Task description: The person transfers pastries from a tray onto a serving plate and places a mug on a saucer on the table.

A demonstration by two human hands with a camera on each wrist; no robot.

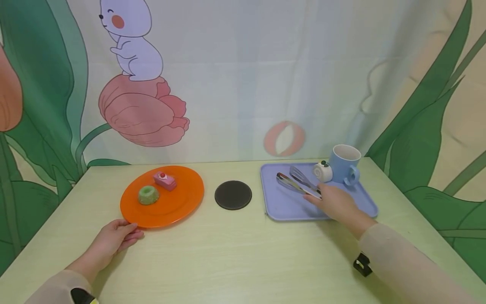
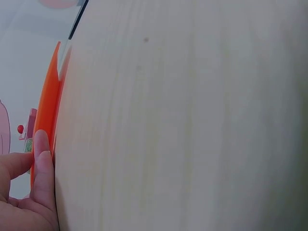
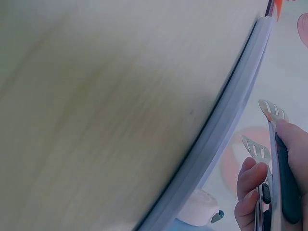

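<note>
My left hand pinches the near left rim of an orange plate, thumb above and fingers below, as the left wrist view also shows. On the plate are a green ring-shaped cake and a pink cake with a red topping. Over the blue tray, my right hand grips metal tongs with dark handle parts, their slotted ends apart in the right wrist view. Nothing is between those ends.
A dark round coaster lies between plate and tray. At the tray's back right stand a blue mug and, beside it, a white roll cake. A printed curtain hangs behind the table.
</note>
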